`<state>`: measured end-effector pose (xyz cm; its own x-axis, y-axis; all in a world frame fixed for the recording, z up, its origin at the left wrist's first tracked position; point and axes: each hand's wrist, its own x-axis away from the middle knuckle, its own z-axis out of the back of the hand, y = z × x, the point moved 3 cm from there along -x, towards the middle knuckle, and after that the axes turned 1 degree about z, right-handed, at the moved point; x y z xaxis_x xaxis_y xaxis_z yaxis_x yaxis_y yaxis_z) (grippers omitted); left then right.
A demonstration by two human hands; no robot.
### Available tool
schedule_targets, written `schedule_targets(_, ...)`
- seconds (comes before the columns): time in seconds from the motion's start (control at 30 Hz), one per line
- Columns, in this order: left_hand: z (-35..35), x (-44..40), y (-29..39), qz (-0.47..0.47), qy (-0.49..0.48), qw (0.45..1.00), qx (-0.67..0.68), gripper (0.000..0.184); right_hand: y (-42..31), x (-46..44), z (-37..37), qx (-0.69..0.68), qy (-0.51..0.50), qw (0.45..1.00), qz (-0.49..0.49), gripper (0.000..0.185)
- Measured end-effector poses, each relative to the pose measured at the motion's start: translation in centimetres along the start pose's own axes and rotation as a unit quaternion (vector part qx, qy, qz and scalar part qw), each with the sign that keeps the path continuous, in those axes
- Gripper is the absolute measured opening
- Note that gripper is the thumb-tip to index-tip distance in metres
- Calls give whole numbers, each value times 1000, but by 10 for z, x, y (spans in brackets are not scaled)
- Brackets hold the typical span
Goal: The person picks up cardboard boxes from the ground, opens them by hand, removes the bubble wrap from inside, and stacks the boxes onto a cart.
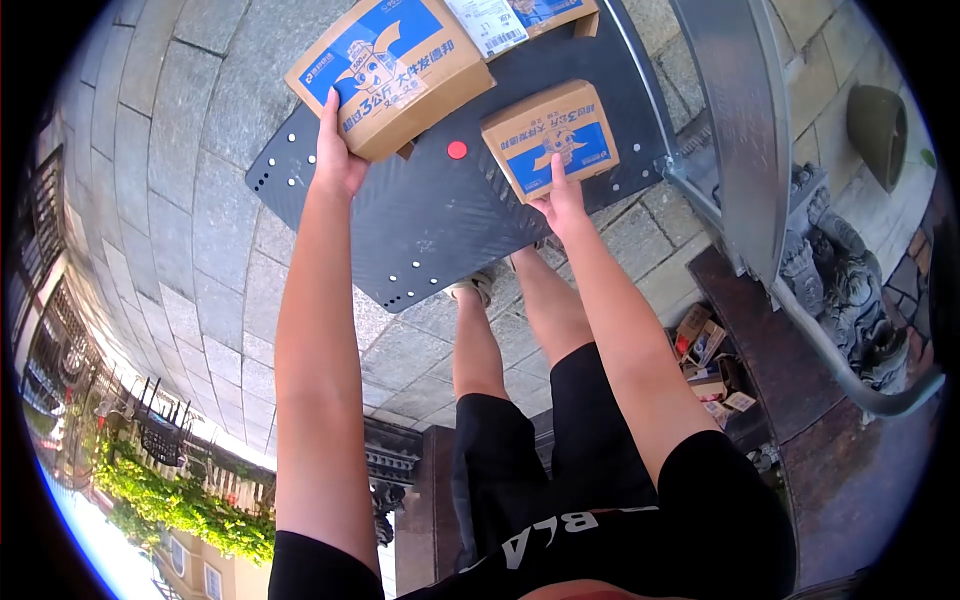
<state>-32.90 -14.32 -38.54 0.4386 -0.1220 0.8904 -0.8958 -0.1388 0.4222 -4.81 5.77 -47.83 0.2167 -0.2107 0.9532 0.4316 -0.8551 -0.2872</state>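
Note:
A large brown cardboard box (425, 85) with a blue printed panel is in my left hand (340, 160), at its near left corner. The thumb lies on the printed face and the other fingers are tucked out of sight by the side. To the right, my right hand (563, 200) grips the near edge of a smaller cardboard box (550, 125) of the same print. Its thumb presses on the blue panel; the remaining fingers are mostly hidden under the edge. Both boxes are over a black platform cart (430, 220); whether either touches the deck I cannot tell.
Another cardboard box (550, 10) with a white label (490, 25) is at the cart's far end. The metal cart handle (740, 130) rises on the right, near a dark carved ornament (850, 290). Below it stands a container of small cartons (705, 350). Stone paving (200, 200) surrounds the cart.

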Motion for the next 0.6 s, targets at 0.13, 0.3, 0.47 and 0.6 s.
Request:
schedule_targets(0.13,-3,3,3,4,13,1000,-6,67,-44,-7,6,-41,67,993,84,64)
schedule_targets(0.3,2,0,-1,2,2,1000,-4,70,-104,-36,15,25,55,995,80,58)
schedule_targets(0.47,0,0,0,2,4,1000,-12,69,-124,-45,-11,92,52,989,105,58)
schedule_targets(0.6,3,-3,0,-1,0,1000,-17,70,-135,-45,-37,161,40,980,110,60)
